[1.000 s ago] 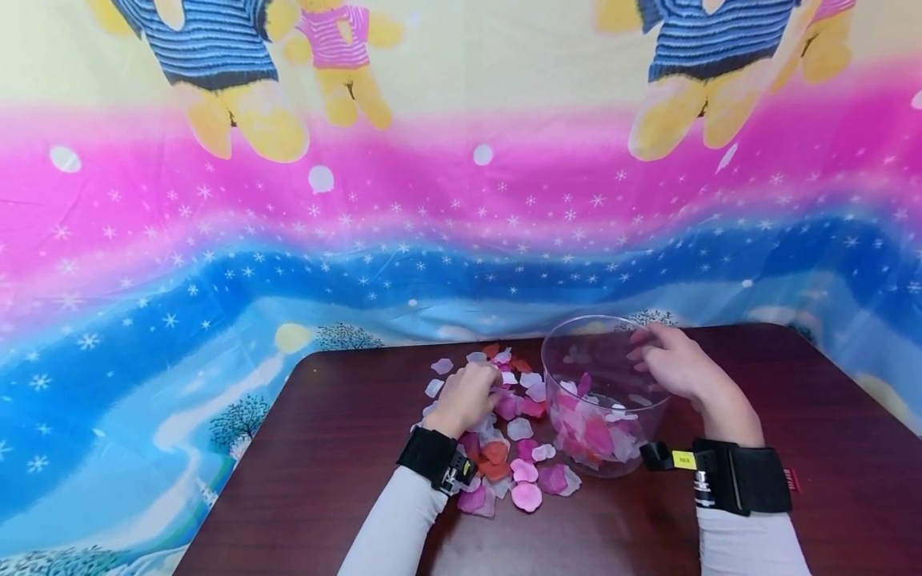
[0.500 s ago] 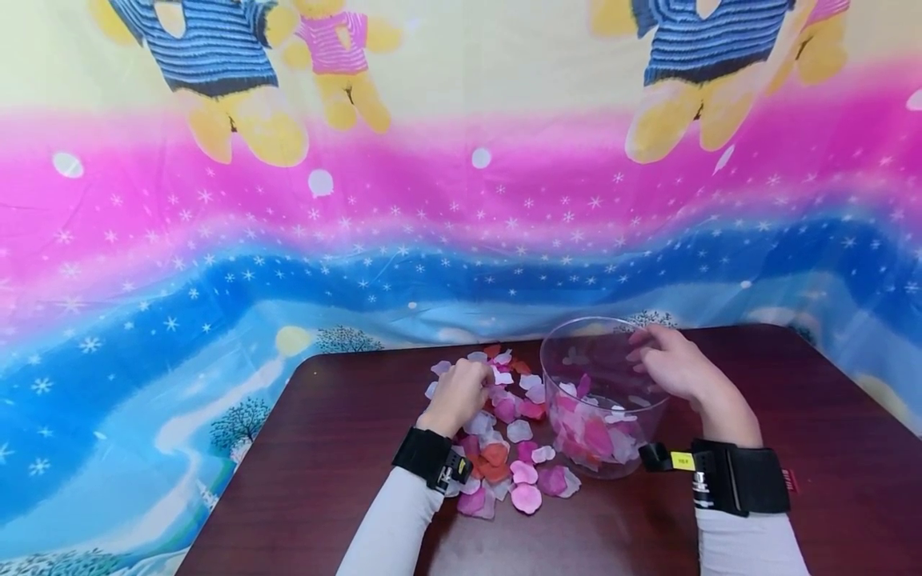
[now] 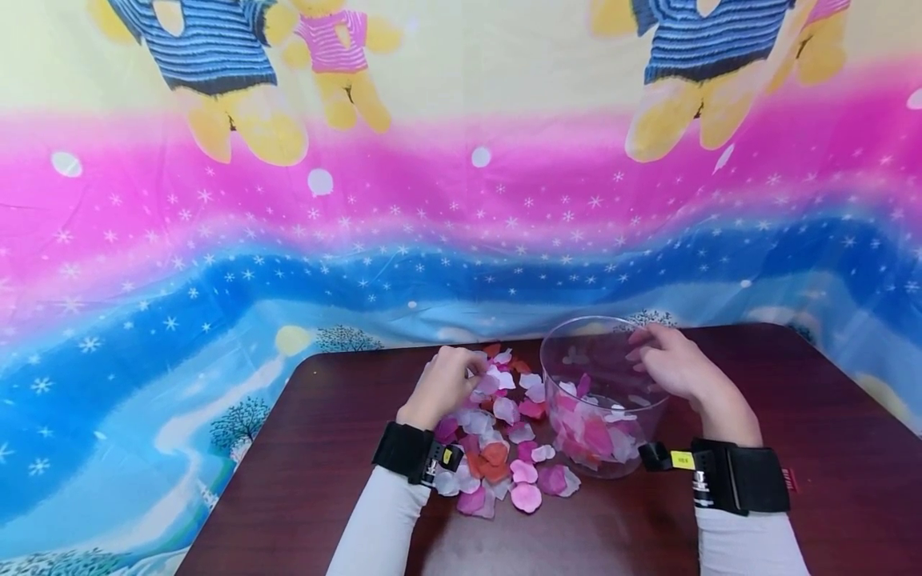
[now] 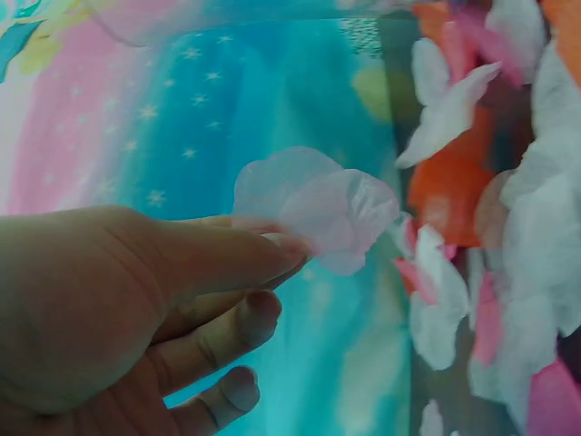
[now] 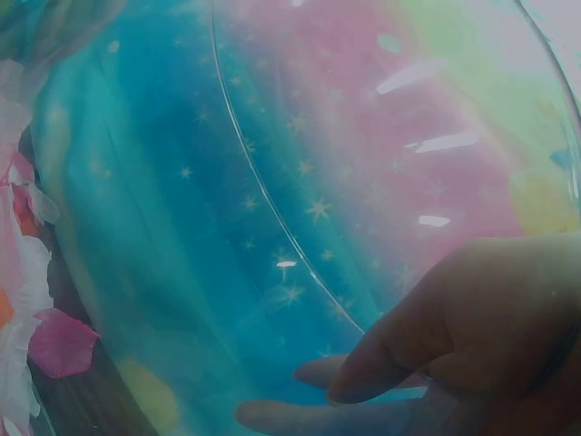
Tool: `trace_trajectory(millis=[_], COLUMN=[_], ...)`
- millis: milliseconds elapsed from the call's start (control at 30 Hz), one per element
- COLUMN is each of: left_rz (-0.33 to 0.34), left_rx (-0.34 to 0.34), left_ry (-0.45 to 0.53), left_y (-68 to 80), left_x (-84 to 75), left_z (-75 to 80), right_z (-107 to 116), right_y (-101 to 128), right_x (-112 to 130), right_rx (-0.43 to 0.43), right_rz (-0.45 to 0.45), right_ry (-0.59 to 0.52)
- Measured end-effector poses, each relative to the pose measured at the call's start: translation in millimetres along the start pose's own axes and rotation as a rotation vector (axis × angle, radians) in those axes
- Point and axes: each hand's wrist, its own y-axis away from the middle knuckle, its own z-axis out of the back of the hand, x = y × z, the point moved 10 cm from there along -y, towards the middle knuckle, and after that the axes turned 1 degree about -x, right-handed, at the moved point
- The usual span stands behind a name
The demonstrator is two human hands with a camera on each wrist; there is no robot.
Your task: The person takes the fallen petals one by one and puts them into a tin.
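Note:
My left hand hovers over the far part of a heap of pink, white and red petals on the dark table. In the left wrist view that hand pinches a pale pink petal between thumb and fingers. A clear round container stands to the right of the heap with several petals in its bottom. My right hand grips its far right rim; in the right wrist view the fingers curl against the clear wall.
A bright cartoon-print cloth hangs behind the table and drapes over its back edge. Bare dark wood lies to the left of the heap and to the right of the container. Black wrist straps sit on both forearms.
My left hand has moved away from me and to the left over the heap, lifting a pale petal. The right hand and the container have stayed put.

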Motion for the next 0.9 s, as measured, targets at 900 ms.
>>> trace_trajectory(millis=[900], left_rz=[-0.291], left_rx=[-0.364], left_ry=[0.162], left_y=[19.5], left_x=[-80.4], left_z=[87.7], right_z=[1], right_y=[0], right_x=[3], right_rx=[-0.004], right_rz=[0.026], right_ry=[0.020])
